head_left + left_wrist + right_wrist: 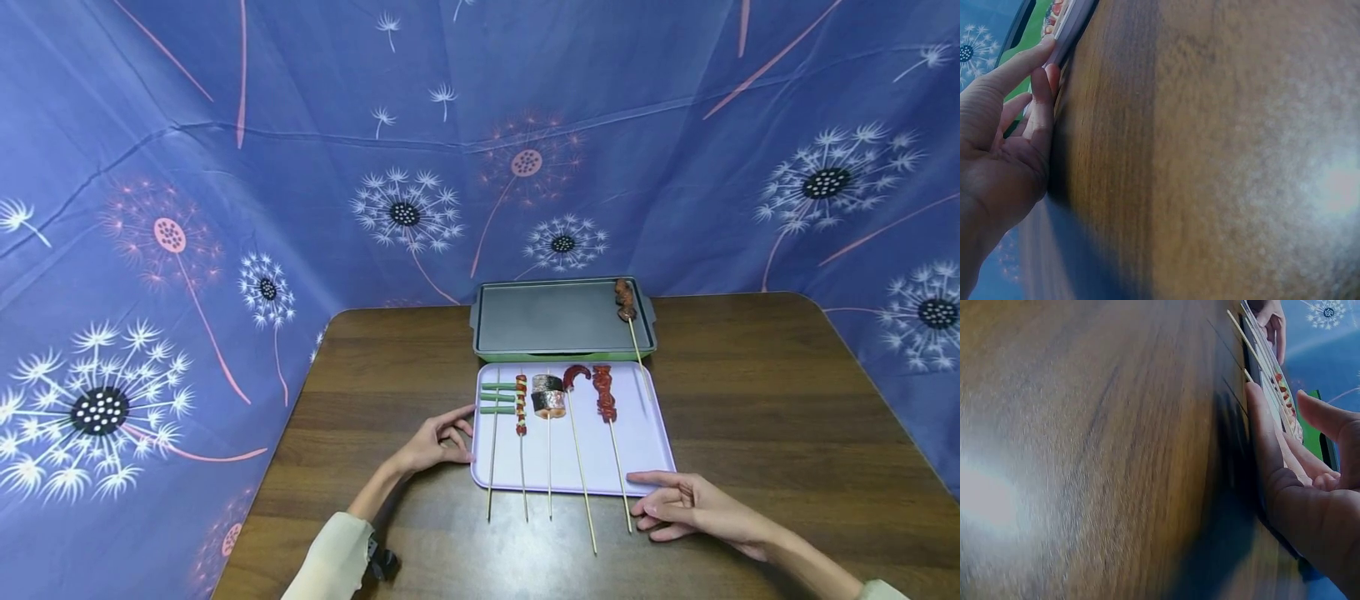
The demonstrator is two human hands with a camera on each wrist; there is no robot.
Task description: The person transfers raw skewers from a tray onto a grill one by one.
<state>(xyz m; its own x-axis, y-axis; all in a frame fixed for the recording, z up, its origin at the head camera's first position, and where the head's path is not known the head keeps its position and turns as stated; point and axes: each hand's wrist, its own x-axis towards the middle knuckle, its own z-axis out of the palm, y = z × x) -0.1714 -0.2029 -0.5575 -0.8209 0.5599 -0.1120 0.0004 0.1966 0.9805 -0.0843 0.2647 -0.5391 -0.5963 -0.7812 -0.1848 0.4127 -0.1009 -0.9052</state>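
A pale lilac tray lies on the table, holding a skewer of green sticks, a thin red-and-white skewer, a skewer of dark-skinned fish-like chunks, one with a curled dark-red piece and a red meat skewer. Their sticks stick out past the front rim. At the tray's left edge, my left hand touches the rim with its fingertips. My right hand is at the front right corner, fingers loosely extended beside the meat skewer's stick.
Behind the tray stands a dark grill plate with a green base. A brown meat skewer lies on its right end, its stick reaching over the tray. The wooden table meets a blue dandelion-print cloth at the back.
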